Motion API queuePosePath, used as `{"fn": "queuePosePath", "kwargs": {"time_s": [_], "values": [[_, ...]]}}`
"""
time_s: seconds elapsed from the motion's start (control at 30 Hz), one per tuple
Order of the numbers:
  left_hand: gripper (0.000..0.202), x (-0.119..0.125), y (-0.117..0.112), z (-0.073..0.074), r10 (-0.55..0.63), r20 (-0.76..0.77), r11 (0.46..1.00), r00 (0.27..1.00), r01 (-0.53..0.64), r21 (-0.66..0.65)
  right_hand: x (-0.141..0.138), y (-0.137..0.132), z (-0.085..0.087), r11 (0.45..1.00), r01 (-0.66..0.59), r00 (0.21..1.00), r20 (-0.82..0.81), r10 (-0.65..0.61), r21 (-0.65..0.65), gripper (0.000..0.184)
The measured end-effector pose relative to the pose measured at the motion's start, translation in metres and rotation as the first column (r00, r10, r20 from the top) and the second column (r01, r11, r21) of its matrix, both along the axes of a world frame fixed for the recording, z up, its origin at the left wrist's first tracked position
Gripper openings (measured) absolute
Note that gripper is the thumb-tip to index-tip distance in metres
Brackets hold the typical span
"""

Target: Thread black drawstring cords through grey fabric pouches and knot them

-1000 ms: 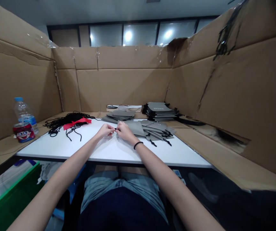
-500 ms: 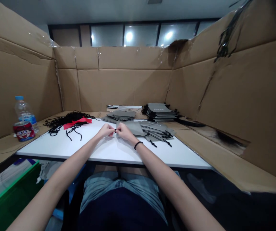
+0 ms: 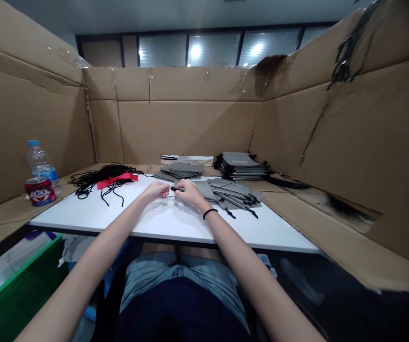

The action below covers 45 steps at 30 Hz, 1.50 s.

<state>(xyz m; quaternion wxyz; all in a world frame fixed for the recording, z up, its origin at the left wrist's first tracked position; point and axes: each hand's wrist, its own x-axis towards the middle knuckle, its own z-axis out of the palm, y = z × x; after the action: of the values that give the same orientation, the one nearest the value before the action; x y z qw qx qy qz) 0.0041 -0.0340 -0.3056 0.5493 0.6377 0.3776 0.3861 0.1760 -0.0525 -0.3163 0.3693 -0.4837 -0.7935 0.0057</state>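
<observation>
Over the middle of the white tabletop, my two hands face each other with a small black cord piece (image 3: 173, 189) between them. It looks like a knot or a toggle, too small to tell which. My right hand (image 3: 190, 192) pinches this piece from the right. The fingers of my left hand (image 3: 156, 190) are closed just left of it; what they hold is hidden. A grey drawstring pouch (image 3: 207, 190) lies flat behind my right hand, partly covered by it. To its right, several grey pouches with black cords (image 3: 233, 191) are fanned out, their cord ends hanging toward me.
Black cords (image 3: 113, 171) and a red strip (image 3: 117, 180) lie at the left. Grey pouches (image 3: 180, 169) lie at the back; a tall stack of pouches (image 3: 242, 164) stands back right. A bottle (image 3: 42, 164) and a can (image 3: 40, 194) stand far left. Cardboard walls (image 3: 190, 126) enclose the table.
My hands have drawn slightly apart, and the black piece between them shows more clearly. The whole view has shifted a little. Pouches and loose cords lie as before.
</observation>
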Motion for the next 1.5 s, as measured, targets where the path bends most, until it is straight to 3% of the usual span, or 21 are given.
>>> {"fn": "queuePosePath", "kwargs": {"time_s": [0.13, 0.37, 0.47, 0.63, 0.83, 1.2, 1.4, 1.5], "values": [[0.018, -0.002, -0.003, 0.005, -0.012, 0.015, 0.999, 1.000, 0.011, 0.033, 0.000, 0.001, 0.001, 1.000, 0.019, 0.999, -0.029, -0.019, -0.002, 0.015], [0.008, 0.000, 0.012, -0.007, 0.062, -0.065, 0.990, 0.996, -0.053, 0.131, -0.002, -0.004, 0.002, 1.000, 0.004, 0.997, 0.082, -0.005, 0.017, 0.016], [0.011, 0.000, 0.015, -0.010, 0.098, -0.169, 0.970, 0.981, -0.057, 0.235, -0.002, -0.005, 0.002, 1.000, 0.002, 0.992, 0.130, -0.004, 0.016, 0.017], [0.015, -0.001, 0.008, -0.010, 0.101, -0.391, 0.896, 0.915, 0.087, 0.436, -0.003, -0.007, 0.003, 1.000, 0.011, 0.978, 0.206, -0.013, 0.013, 0.019], [0.014, 0.000, 0.004, -0.012, 0.144, -0.562, 0.870, 0.814, 0.166, 0.464, -0.006, -0.009, 0.001, 0.999, 0.022, 0.948, 0.317, -0.029, 0.025, 0.016], [0.014, -0.004, 0.005, -0.009, 0.147, -0.551, 0.795, 0.822, 0.233, 0.560, -0.003, -0.011, 0.003, 0.995, 0.096, 0.928, 0.359, -0.099, 0.027, 0.021], [0.014, -0.003, 0.005, -0.012, 0.029, -0.503, 0.892, 0.864, 0.205, 0.403, 0.000, -0.010, 0.004, 0.994, 0.108, 0.922, 0.371, -0.113, 0.035, 0.022], [0.015, -0.002, 0.005, -0.013, 0.024, -0.513, 0.902, 0.858, 0.203, 0.382, -0.001, -0.010, 0.004, 0.996, 0.086, 0.921, 0.378, -0.094, 0.038, 0.022]]}}
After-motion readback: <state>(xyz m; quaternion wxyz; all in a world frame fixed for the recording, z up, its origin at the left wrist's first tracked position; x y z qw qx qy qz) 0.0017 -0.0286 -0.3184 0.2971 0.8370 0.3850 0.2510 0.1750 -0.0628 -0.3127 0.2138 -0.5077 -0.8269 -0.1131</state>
